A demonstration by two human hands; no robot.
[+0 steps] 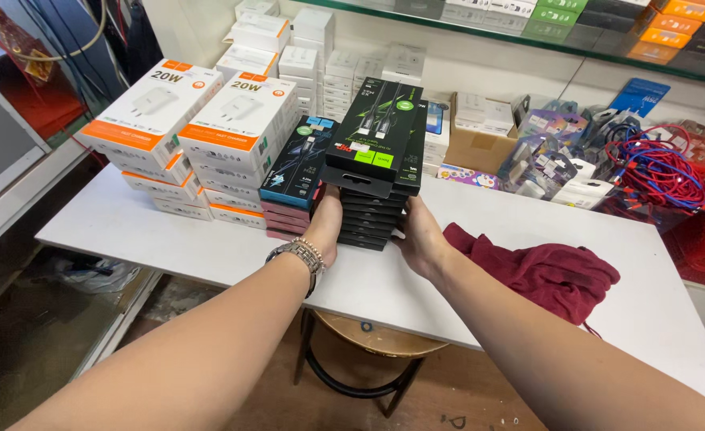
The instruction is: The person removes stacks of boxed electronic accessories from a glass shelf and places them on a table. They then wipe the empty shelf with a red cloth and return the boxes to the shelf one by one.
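On the white worktop point(169, 239), the left hand point(326, 227) and right hand point(421, 235) press against either side of a stack of black boxes point(375, 172), each grip clamped on it. The stack stands squared between white charger boxes point(201, 136) and a maroon cloth point(552, 271); its top two boxes sit tilted, not yet straightened.

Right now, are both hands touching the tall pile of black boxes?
Touching. The head view shows the left hand pressed flat against the left side of the pile of black boxes and the right hand against its right side, with no gap.

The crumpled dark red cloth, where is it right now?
The crumpled dark red cloth lies on the white table, just right of the right hand and the black box stack.
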